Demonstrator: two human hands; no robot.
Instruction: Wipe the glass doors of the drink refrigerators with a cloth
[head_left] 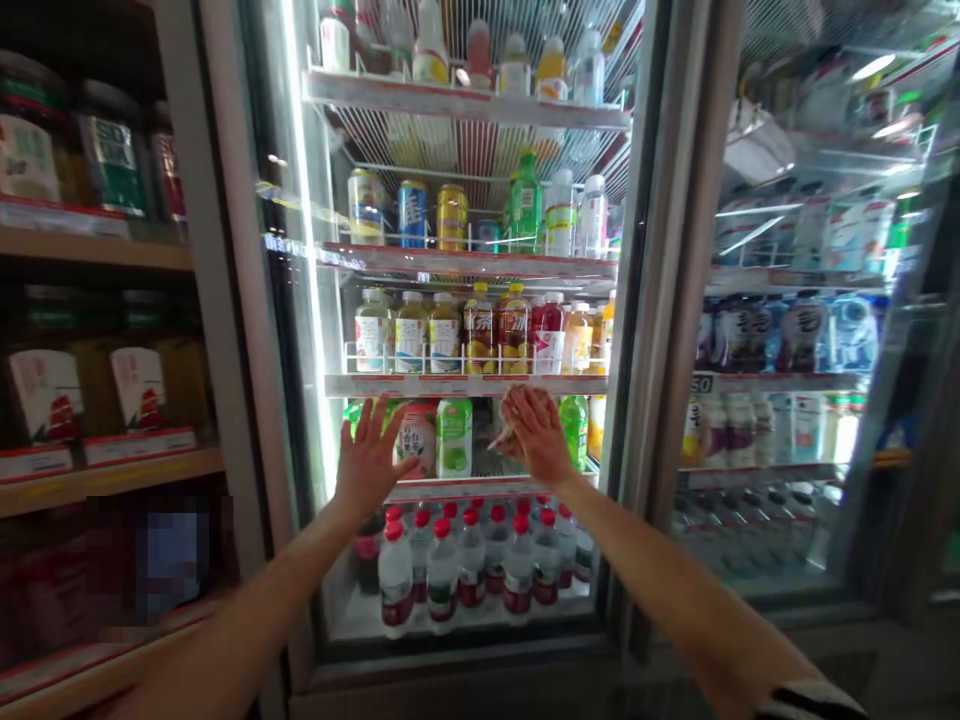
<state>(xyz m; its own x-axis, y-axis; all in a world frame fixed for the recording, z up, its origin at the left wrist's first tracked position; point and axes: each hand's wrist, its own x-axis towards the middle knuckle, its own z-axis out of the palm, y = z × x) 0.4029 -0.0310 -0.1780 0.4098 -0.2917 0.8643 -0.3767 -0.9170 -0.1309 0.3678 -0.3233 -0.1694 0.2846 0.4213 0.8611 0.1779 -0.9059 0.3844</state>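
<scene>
My left hand [366, 455] is raised with its fingers spread, in front of the lower shelves of a lit drinks fridge; nothing is in it. It appears to rest flat against the glass door [487, 465], though the contact is hard to make out. My right hand [541, 435] presses a crumpled, pale pinkish cloth [501, 438] against the same glass, to the right of the left hand. Behind the hands stand a green-labelled carton-like bottle [454, 438] and a large reddish drink bottle with a white label [417, 440].
Rows of bottles and cans fill the fridge shelves [465, 384], with red-capped water bottles [471, 560] at the bottom. A wooden rack with large jars [52, 390] stands at the left. Another glass-fronted fridge [795, 480] is at the right, past a metal frame [667, 330].
</scene>
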